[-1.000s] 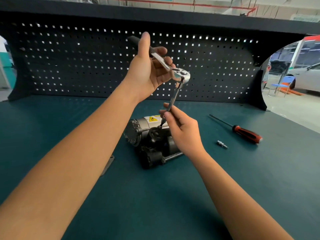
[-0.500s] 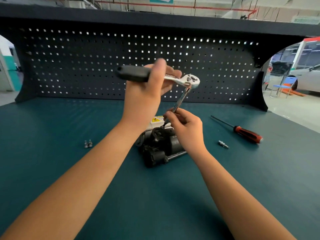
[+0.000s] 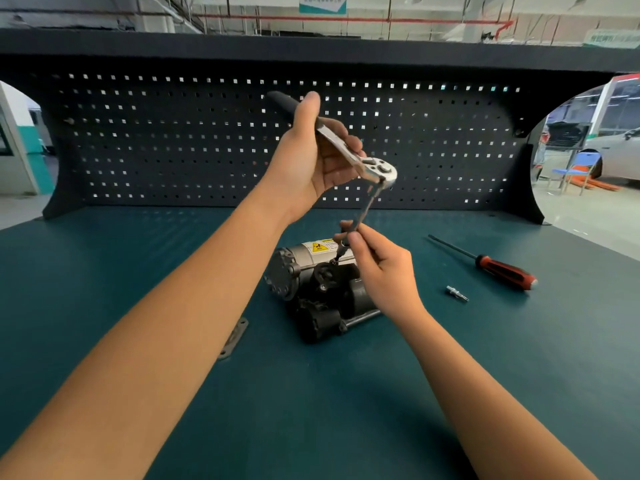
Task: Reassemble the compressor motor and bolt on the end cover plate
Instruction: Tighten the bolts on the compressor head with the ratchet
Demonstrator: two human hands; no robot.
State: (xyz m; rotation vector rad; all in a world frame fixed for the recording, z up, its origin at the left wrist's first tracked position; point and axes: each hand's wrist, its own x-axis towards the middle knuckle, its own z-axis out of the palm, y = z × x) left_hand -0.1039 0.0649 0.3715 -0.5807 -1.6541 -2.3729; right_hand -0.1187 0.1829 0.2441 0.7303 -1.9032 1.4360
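The compressor motor, a grey cylinder with a yellow warning label and black fittings, lies on the green bench. My left hand grips the handle of a silver ratchet wrench held high above the motor. A long thin extension bar runs from the ratchet head down to a bolt on the motor's top. My right hand pinches the lower end of that bar just above the motor. A flat grey metal plate lies on the bench beside my left forearm, partly hidden by it.
A red-and-black screwdriver lies to the right of the motor. A small silver bit rests between it and the motor. A black pegboard wall closes the back of the bench.
My left hand has swung the ratchet handle back from pointing left to pointing up and away. The right hand has stayed on the extension bar. The two small bolts at left are now hidden.
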